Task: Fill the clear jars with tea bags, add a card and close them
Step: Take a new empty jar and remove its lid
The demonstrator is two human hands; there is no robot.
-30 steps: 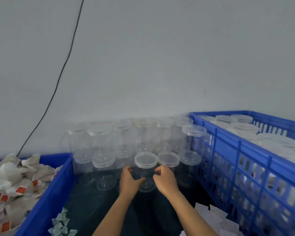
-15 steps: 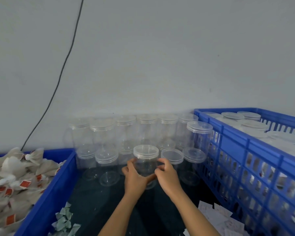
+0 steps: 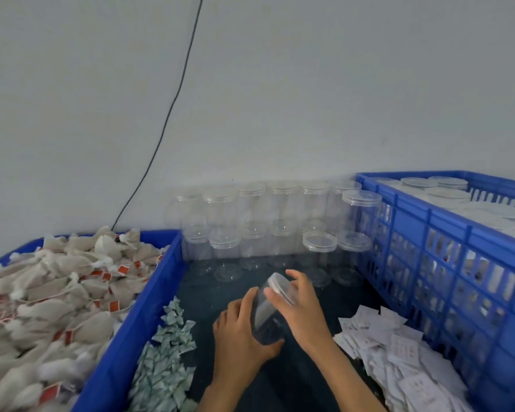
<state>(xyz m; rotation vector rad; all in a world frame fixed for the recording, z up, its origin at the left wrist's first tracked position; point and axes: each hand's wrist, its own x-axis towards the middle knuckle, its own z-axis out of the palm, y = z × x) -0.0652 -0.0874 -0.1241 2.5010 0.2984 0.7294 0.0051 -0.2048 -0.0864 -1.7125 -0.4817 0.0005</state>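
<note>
**Packing station: dark work surface against a grey wall**

Your left hand [image 3: 240,331] curls round the body of a tilted clear jar [image 3: 269,310]; your right hand [image 3: 299,307] grips its lid [image 3: 280,285]. The jar is held above the dark surface [image 3: 220,288], in front of stacked empty jars [image 3: 268,221] along the plain grey wall [image 3: 280,84]. A black cable [image 3: 173,105] runs down the wall. Left: blue bin [image 3: 137,331] of tea bags [image 3: 57,298], small folded packets [image 3: 167,352] beside it. Right: blue crate [image 3: 446,263] of lidded jars, white cards [image 3: 399,352] at its foot.
</note>
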